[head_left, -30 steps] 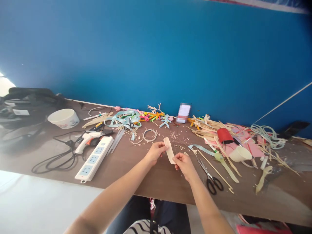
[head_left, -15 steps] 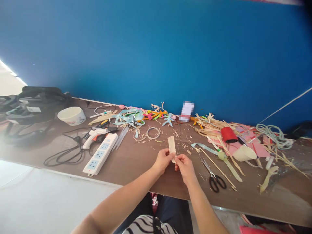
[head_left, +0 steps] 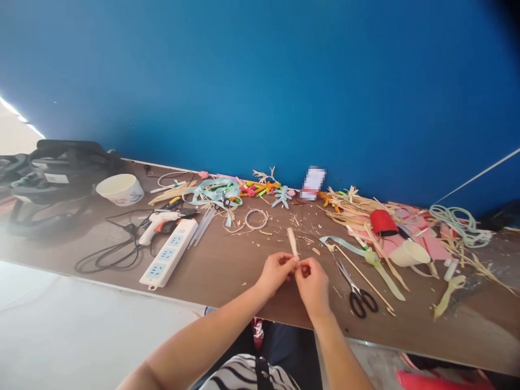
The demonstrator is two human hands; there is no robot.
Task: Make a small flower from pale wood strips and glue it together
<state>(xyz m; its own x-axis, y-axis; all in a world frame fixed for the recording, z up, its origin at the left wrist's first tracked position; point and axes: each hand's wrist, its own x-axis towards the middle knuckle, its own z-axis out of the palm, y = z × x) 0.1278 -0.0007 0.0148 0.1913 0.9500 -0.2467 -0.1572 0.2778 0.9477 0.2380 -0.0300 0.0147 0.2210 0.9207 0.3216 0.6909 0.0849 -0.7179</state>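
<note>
A pale, straw-coloured strip [head_left: 292, 242] points away from me, pinched at its near end by both hands above the table. It looks like corn husk or thin wood and appears narrow, turned or rolled. My left hand [head_left: 278, 274] grips it from the left with thumb and fingers closed. Against it from the right is my right hand [head_left: 311, 280], also closed on that near end. The fingertips of the two hands meet and hide the lower part of the strip. Scissors [head_left: 358, 295] with black handles lie to the right of my right hand.
On the left are a power strip [head_left: 168, 254], a glue gun [head_left: 156, 223] and a white tub [head_left: 119, 190]. Coloured pipe-cleaner pieces [head_left: 268, 188] lie along the blue wall. A red cup-like object [head_left: 383, 222], dried strips and green tubing [head_left: 459, 223] crowd the right.
The strip went from broad and flat to narrow, turned or rolled between my fingers. Both hands shifted slightly right and stay together.
</note>
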